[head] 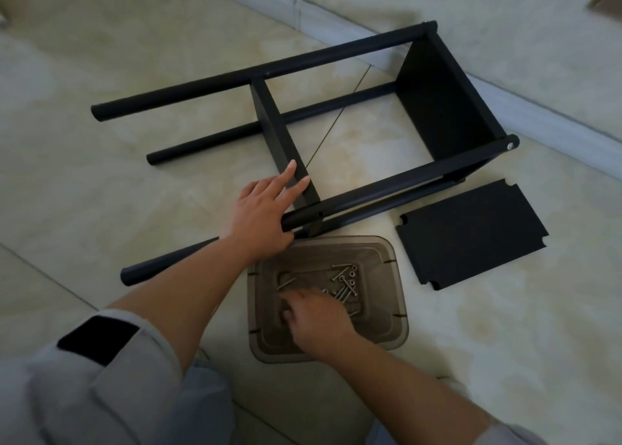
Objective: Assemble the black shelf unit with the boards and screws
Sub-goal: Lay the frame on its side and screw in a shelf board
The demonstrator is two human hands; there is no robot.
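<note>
I have the black shelf unit (336, 118) lying on its side on the floor (101, 74), its poles running out to the left, so the screw holes in the near pole (370, 192) face up at me instead of sitting low by the ground. My left hand (261, 209) lies flat against the middle board (286, 141), fingers straight along its edge and the palm near the pole end; I judge it is there to keep that board square and stop it sliding while it has no screw on this side. Just below, touching nothing of the frame, sits the brown plastic tray (387, 310), placed near my knees so the screws (346, 283) stay together and within reach. My right hand (313, 313) is down in it, fingers curled and blurred; whether they have pinched a screw yet I cannot tell. To the right, the spare board (471, 235) lies flat beside the frame, waiting its turn.
</note>
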